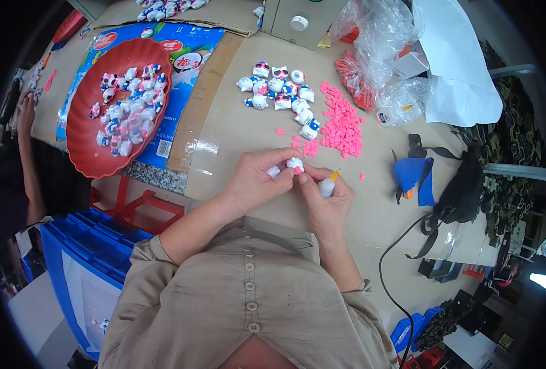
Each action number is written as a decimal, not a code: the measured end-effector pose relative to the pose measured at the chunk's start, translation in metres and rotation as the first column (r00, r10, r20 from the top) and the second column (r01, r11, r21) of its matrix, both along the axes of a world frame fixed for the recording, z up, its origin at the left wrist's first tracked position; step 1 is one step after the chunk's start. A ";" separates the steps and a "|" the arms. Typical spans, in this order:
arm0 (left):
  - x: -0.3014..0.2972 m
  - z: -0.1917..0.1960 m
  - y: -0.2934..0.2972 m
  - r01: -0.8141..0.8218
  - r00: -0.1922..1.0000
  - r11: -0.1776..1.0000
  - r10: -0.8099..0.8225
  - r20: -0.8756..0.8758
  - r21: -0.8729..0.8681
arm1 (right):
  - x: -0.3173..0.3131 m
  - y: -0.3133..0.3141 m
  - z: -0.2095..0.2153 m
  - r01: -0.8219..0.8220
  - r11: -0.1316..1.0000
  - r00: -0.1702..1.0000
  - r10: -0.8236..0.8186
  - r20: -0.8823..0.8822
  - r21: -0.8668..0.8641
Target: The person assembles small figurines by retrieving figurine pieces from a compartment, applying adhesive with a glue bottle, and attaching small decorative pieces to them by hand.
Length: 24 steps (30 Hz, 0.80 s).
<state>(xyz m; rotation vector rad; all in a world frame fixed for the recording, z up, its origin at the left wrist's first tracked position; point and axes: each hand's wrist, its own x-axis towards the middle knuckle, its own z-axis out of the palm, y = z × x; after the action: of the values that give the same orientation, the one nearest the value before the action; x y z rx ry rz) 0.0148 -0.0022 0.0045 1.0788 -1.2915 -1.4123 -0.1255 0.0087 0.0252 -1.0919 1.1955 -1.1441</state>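
Observation:
Just above my lap, my left hand (256,179) grips a small white cat-like figurine (294,163) between thumb and fingers. A small pink piece (297,171) sits on the figurine's near side, and the thumb and a finger of my right hand (327,206) pinch at it. Tucked in that same right hand is a small glue bottle (326,187) with a yellow nozzle pointing up and away. Beyond my hands lies a cluster of painted figurines (282,89) in white, blue and pink. Beside it spreads a heap of pink pieces (345,126).
At the left, a red scalloped tray (79,132) holds many figurines on blue printed cardboard (190,67). Clear plastic bags (377,46), a white sheet (457,74) and a black strap bundle (460,190) lie right. Another person's arm (30,160) shows far left.

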 end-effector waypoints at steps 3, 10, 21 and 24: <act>0.000 0.001 0.000 -0.002 1.000 1.000 0.002 -0.001 -0.002 | 0.000 0.000 -0.001 0.005 1.000 1.000 -0.005 0.004 -0.010; -0.001 0.002 0.001 -0.015 1.000 1.000 0.015 -0.012 0.014 | 0.000 0.001 -0.005 0.025 1.000 1.000 -0.025 0.013 -0.011; 0.001 0.005 -0.001 -0.001 0.998 0.998 0.005 0.057 -0.063 | -0.002 0.001 -0.008 0.038 0.999 0.999 -0.038 -0.024 -0.016; -0.001 0.001 0.001 -0.015 0.996 0.998 0.020 0.087 -0.062 | -0.002 0.002 -0.006 0.032 0.999 0.999 -0.033 -0.016 -0.008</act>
<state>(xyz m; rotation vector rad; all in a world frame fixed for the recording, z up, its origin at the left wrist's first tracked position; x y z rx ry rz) 0.0136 -0.0014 0.0054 1.1184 -1.3759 -1.3168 -0.1272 0.0105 0.0189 -1.0932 1.2260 -1.1679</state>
